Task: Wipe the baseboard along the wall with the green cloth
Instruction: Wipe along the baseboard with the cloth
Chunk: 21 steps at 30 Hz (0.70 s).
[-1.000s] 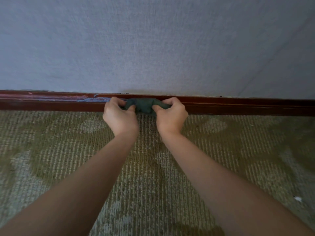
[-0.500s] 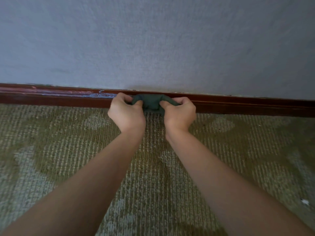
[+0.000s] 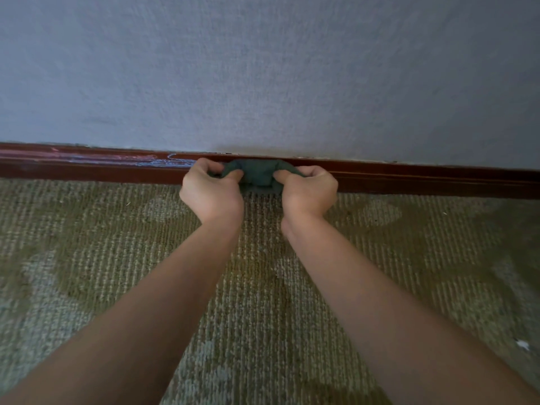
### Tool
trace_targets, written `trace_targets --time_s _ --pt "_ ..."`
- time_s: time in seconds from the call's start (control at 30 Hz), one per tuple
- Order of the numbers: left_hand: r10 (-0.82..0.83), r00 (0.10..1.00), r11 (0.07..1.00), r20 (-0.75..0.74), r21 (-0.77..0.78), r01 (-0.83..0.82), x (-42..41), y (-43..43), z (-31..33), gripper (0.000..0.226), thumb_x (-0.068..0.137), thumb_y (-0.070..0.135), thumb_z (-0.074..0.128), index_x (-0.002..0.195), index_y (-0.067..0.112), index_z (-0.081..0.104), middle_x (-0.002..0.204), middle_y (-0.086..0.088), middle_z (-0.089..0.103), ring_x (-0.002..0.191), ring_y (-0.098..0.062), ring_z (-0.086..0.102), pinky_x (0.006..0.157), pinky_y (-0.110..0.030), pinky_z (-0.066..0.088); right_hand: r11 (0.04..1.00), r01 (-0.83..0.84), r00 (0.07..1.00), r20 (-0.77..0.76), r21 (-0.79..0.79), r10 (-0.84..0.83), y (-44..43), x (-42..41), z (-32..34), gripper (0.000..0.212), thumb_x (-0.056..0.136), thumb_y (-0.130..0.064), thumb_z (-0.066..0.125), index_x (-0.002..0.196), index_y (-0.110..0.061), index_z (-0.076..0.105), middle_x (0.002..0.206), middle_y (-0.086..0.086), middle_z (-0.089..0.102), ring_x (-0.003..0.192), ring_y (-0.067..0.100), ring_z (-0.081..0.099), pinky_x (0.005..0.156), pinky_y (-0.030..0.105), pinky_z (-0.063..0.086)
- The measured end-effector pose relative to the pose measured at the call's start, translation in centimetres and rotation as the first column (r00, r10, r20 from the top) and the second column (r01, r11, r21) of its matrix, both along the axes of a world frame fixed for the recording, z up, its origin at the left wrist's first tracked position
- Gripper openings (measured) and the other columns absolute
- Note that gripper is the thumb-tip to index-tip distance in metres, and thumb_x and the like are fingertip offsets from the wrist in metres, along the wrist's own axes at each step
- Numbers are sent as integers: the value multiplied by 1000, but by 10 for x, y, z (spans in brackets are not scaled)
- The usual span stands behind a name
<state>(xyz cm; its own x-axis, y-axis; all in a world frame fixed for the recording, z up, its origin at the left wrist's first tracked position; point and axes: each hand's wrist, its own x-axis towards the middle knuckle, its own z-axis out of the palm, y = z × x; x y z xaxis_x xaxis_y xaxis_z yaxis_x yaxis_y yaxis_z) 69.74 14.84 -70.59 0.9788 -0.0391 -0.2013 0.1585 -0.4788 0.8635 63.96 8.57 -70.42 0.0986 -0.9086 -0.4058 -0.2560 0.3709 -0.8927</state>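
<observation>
Item: green cloth (image 3: 258, 174), bunched into a wad, pressed against the dark red baseboard (image 3: 409, 179) at the foot of the grey wall (image 3: 263, 68), just above the carpet (image 3: 117, 244); looks soft, light, limp w/ no stiffness, so you'll likely find it crumples and won't slide on its own. Hold pts: left hand (image 3: 211, 194) and right hand (image 3: 309, 192) each take one end, fingers (image 3: 204, 166) curled and clamped on the cloth. Keep it bunched & push flat into the wood; loose corners prob. drag on carpet.
</observation>
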Motion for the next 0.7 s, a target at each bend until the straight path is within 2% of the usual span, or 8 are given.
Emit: trace_targets --time_s 0.13,0.2,0.27,0.33,0.47,0.53,0.6,0.7 --pt "-89 994 995 60 45 86 -15 -13 1 21 76 9 73 69 13 54 61 9 50 57 -8 47 59 -26 45 1000 7 1000 -21 -8 -7 -15 -19 2 25 69 0 76 60 -15 57 70 4 65 64 14 61 54 22 50" --pt "-134 988 991 71 41 131 -24 -21 0 21 76 9 73 69 13 54 66 4 56 61 -13 51 59 -24 41 999 8 999 -40 -46 -9 -23 -29 3 24 69 -1 77 61 -14 58 71 3 65 65 13 61 55 22 50" --pt "-155 985 987 75 44 152 -24 -23 -1 20 76 9 73 71 13 54 73 -2 59 67 -16 53 59 -21 38 997 26 998 -52 -76 -30 -26 -30 3 27 69 -1 76 58 -15 57 67 1 63 60 10 58 49 16 47" --pt "-165 983 985 77 54 162 -18 -16 -2 20 76 10 74 72 13 54 71 0 57 66 -15 52 58 -22 37 996 39 997 -61 -83 -44 -21 -22 2 30 71 1 74 56 -16 54 62 -2 60 56 6 55 40 10 42" --pt "-147 987 984 64 110 140 -3 -5 0 20 78 11 73 73 12 54 66 7 51 57 -5 46 58 -24 38 999 -11 999 -48 -53 9 -9 -7 0 32 73 1 72 58 -16 52 66 -1 59 60 8 55 45 14 39" --pt "-152 987 983 57 115 144 -5 -4 3 19 80 9 70 76 12 52 77 -1 58 65 -12 50 62 -28 43 997 -48 998 -44 -68 45 -8 -10 1 31 74 -1 73 59 -17 51 68 -1 59 62 9 55 49 16 41" --pt "-202 977 976 68 95 196 -11 -1 4 17 83 9 67 85 11 50 94 -9 59 81 -18 52 73 -31 46 992 -108 994 -32 -64 106 -5 -20 1 27 75 -4 73 65 -18 52 74 -1 59 64 8 54 52 17 43" --pt "-282 959 958 -9 59 282 -19 14 3 26 85 13 66 104 8 49 103 -10 55 91 -22 53 79 -34 47 980 -187 982 38 63 185 6 -39 1 17 80 -7 69 77 -18 56 83 2 63 79 16 60 68 27 51"
